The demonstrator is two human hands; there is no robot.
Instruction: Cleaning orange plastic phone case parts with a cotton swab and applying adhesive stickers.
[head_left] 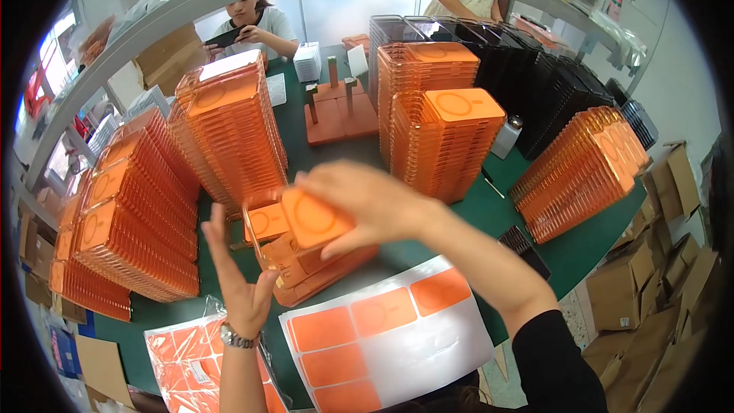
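My right hand [375, 203] reaches across from the right, slightly blurred, with fingers and thumb around an orange phone case [312, 220] that bears a ring mark. Beside it, over a reddish-orange block-like base [336, 275], is another orange panel with a ring [266, 222] and clear edges. My left hand [243, 298], with a watch on the wrist, is raised at the left of these, fingers spread and holding nothing. Before me lies a white sheet [428, 344] with orange ring-marked stickers, some spots bare. A plastic-wrapped pack of similar sheets [180, 352] lies near my left forearm.
Tall stacks of orange cases [237, 122] stand left, with more stacks [443, 145] centre right and a leaning stack [573, 168]. Behind are black cases [566, 99], a base with posts [340, 115] and a small bottle [507, 138]. A shelf edge crosses above; two people are beyond.
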